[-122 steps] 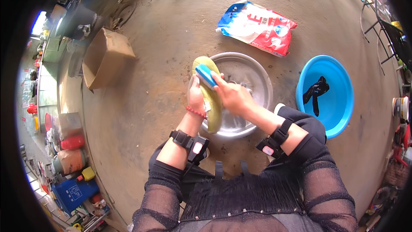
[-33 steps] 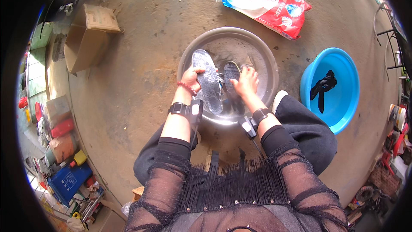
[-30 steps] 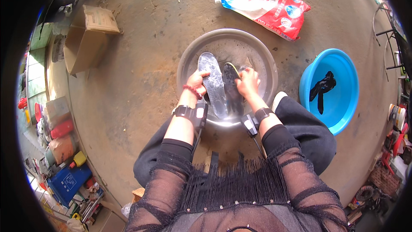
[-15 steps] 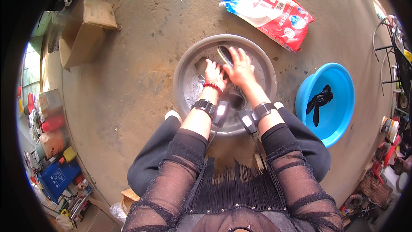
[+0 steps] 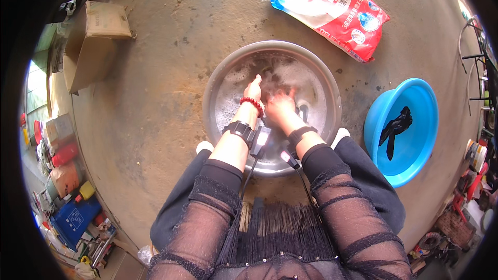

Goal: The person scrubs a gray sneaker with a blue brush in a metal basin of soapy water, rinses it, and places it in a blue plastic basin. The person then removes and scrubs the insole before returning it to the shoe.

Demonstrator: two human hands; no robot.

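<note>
A round grey metal basin (image 5: pixel 210 103) of sudsy, cloudy water sits in front of me on the floor. My left hand (image 5: pixel 252 91), with a red bead bracelet at the wrist, is in its middle; the fingers that show are stretched out, pointing away from me. Close on its right, my right hand (image 5: pixel 280 106) reaches down to the water. Motion smears its fingers, so what they touch is not clear. A dark, looped shape (image 5: pixel 303 111) shows in the water beside the right hand, its kind hard to tell.
Beyond the basin lies a red, white and blue plastic detergent bag (image 5: pixel 332 13). A blue plastic tub (image 5: pixel 428 142) on the right holds black cloth pieces (image 5: pixel 396 127). An open cardboard box (image 5: pixel 106 21) stands at the far left. Household clutter lines both sides.
My right hand has come down and nearer to me, its fingers now blurred at the water. The dark, pale-edged item beside it no longer shows clearly. The view has shifted slightly.
</note>
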